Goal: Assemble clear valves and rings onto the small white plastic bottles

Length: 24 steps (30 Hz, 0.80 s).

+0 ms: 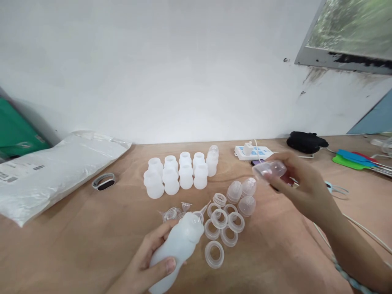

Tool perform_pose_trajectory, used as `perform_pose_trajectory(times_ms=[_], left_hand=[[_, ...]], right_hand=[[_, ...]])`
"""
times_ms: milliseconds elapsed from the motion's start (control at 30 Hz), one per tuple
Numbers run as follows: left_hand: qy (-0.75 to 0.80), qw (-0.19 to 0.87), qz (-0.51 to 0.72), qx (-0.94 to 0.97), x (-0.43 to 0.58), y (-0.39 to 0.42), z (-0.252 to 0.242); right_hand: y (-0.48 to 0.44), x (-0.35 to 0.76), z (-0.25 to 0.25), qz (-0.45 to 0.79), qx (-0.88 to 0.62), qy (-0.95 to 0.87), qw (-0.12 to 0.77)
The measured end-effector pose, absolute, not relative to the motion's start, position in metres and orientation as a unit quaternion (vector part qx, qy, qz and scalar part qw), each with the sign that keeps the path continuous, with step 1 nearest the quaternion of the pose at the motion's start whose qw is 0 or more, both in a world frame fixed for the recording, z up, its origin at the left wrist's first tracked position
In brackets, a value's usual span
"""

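My left hand [148,253] is wrapped round a translucent white baby bottle [176,247], tilted with its top toward the upper right. A clear teat and collar seem to sit on that top. Raised at the right, my right hand [309,190] grips a clear domed bottle cap [263,168] on its side, apart from the bottle. Several clear collar rings [214,254] lie right of the bottle, with several domed caps [246,205] just behind them. Small clear teats [172,214] lie behind the bottle, partly hidden by it.
Several open white bottles [155,185] stand in rows near the wall, beside one capped bottle [212,163]. A white plastic parcel [55,167] and a wristband [104,181] lie left. A power strip [254,152], black pouch [307,142] and coloured spatulas [355,159] are at the right.
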<state>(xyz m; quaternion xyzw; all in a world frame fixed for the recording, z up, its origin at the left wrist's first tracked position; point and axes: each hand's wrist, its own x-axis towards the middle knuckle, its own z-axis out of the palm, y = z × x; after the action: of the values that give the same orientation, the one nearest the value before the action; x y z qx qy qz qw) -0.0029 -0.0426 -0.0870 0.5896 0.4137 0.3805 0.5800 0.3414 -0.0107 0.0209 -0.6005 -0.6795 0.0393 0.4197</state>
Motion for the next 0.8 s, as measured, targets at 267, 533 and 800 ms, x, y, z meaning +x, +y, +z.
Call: perform_pose_trajectory(times_ms=[267, 533, 800], left_hand=[[0.437, 0.466, 0.399, 0.658, 0.000, -0.035, -0.108], [0.413, 0.221, 0.377, 0.799, 0.008, -0.037, -0.090], [0.347, 0.158, 0.401, 0.833, 0.017, -0.036, -0.080]], right_hand=[[-0.013, 0.344, -0.021, -0.014, -0.660, -0.735, 0.153], [-0.028, 0.284, -0.005, 0.136, -0.547, -0.786, 0.252], [-0.039, 0.237, -0.022, 0.329, -0.506, -0.767, 0.217]])
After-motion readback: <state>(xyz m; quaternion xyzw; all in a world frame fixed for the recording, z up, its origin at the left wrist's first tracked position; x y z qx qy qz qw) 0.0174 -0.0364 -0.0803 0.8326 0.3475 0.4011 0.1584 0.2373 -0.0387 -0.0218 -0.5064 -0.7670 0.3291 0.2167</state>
